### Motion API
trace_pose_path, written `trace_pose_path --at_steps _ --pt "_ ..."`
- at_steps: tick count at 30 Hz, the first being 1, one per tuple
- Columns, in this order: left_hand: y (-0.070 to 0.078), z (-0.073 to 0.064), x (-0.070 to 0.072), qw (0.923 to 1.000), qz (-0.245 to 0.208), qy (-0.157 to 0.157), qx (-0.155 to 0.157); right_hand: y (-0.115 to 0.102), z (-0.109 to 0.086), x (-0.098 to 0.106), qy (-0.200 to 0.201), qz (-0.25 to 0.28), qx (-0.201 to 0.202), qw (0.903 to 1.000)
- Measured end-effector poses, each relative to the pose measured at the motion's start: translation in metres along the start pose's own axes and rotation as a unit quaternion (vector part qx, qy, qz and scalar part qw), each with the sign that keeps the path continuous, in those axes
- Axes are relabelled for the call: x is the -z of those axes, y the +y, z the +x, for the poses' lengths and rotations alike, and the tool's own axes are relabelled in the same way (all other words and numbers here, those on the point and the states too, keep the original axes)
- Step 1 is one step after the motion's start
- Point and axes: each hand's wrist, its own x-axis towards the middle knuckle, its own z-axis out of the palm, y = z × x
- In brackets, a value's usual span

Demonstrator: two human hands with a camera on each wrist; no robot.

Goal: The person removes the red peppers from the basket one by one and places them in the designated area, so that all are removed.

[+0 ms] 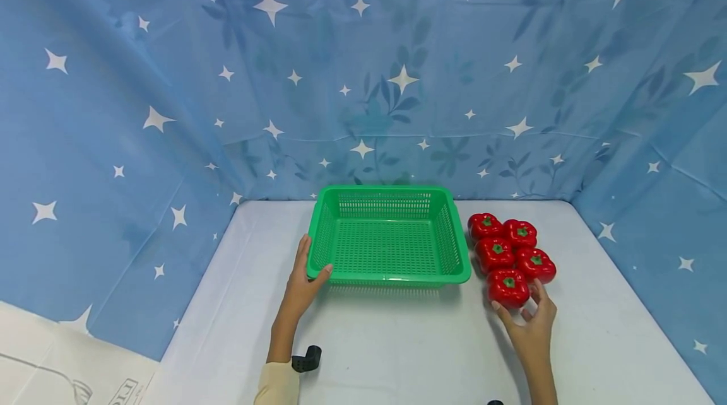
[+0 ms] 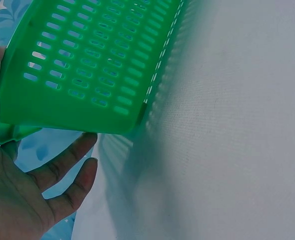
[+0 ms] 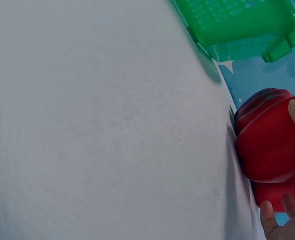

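A green plastic basket (image 1: 392,279) with slotted walls sits upright on the white table, and nothing lies in it. My left hand (image 1: 303,285) holds its front left corner. The thumb lies at the front rim and the fingers run along the left side; two other fingers spread below the rim in the left wrist view. Several red bell peppers (image 1: 495,253) with green stems stand close together right of the basket. My right hand (image 1: 531,320) grips the nearest bell pepper (image 1: 507,289) between thumb and fingers. That pepper appears still among the others; its far side is hidden in the right wrist view.
A blue curtain (image 1: 363,77) with white stars hangs behind the table and along both sides. White table surface (image 1: 409,348) lies in front of the basket. Printed pale material (image 1: 62,361) shows at the lower left.
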Motion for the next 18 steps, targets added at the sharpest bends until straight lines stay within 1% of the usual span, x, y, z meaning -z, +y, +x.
trace_pose_path --at_steps 4,9,15,18 --pt "-0.001 0.0 0.0 1.0 0.003 0.0 0.0 -0.006 -0.002 0.005 0.01 -0.004 -0.006 0.9999" --pt "-0.001 0.0 0.0 1.0 0.006 0.002 -0.001 -0.015 0.0 0.013 0.041 -0.005 0.011 0.9991" --pt "0.0 0.002 0.002 0.9998 0.019 0.001 -0.003 -0.034 0.008 0.02 0.1 0.018 0.058 0.9931" --pt "0.001 0.004 0.005 0.9995 0.033 -0.002 -0.003 -0.049 0.015 0.023 0.121 0.025 0.096 0.9877"
